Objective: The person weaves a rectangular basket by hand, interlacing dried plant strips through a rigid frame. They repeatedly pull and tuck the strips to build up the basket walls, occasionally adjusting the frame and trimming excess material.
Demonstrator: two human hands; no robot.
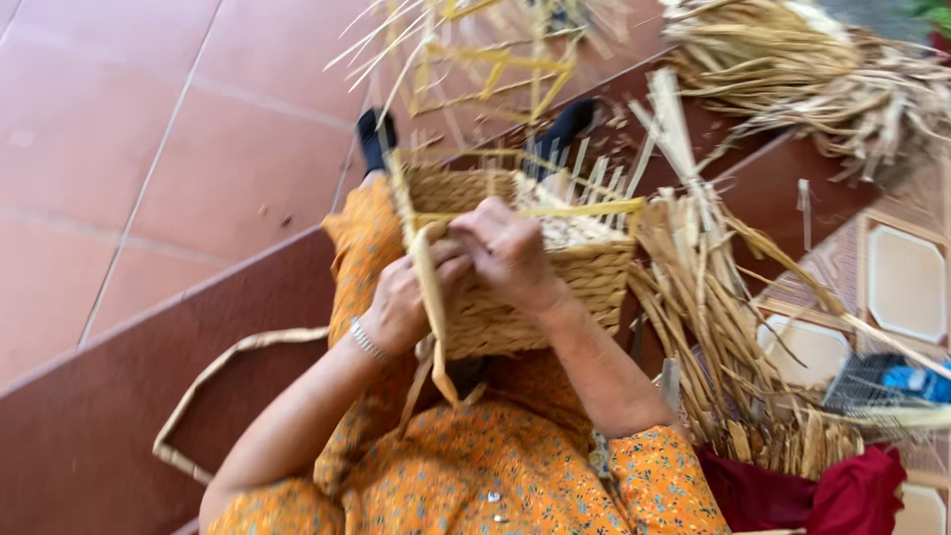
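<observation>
a half-woven straw basket (535, 287) is rested on the lap, over an orange floral garment (515, 476). the left hand (401, 302) is clamped on a flat straw strip (431, 297) at the basket's near rim; the right hand (510, 253) is closed on the rim beside it. loose dried straw (713, 327) is piled just right of the basket, above a red cloth (822, 495). a blue package (916, 381) lies at the far right.

Head-worn view, steeply downward, close.

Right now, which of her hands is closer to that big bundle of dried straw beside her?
The right hand. It grips the woven basket rim on the side facing the straw bundle; the left hand holds a strip on the far side.
</observation>
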